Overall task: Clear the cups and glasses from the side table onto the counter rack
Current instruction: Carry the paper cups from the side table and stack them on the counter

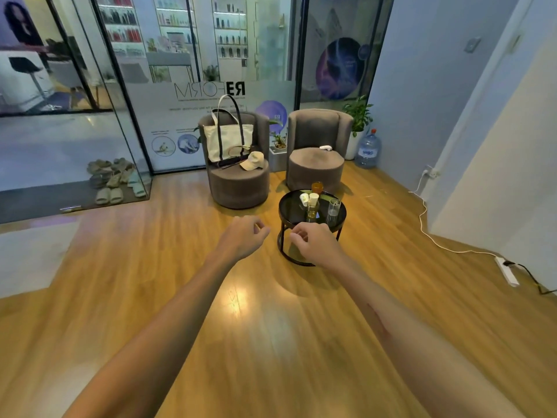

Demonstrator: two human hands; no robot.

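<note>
1. Head view: both bare arms stretch forward over the wooden floor (187,297). The left hand (244,235) hangs in the air with its fingers loosely curled and holds nothing. The right hand (312,241) does the same, fingers loosely bent and empty, and it overlaps the near rim of the side table in the picture without visibly touching it.
2. The side table (289,211) is round, with a dark glass top on a black metal frame. It stands just beyond the hands, in front of the right armchair.
3. On its top: an amber glass (317,186) at the far edge, two white paper cups (313,198) close together near the middle, a yellowish glass (312,211) just in front of them, and a tall clear glass (333,210) to the right.
4. Farther back stand two grey armchairs. The left armchair (238,185) carries a cream tote bag (227,140) and a cap (253,161); the right armchair (315,164) has a small white object on its seat.
5. A water bottle (367,149) stands by the far right wall, and a white power strip (508,271) lies on the floor at right.
</note>
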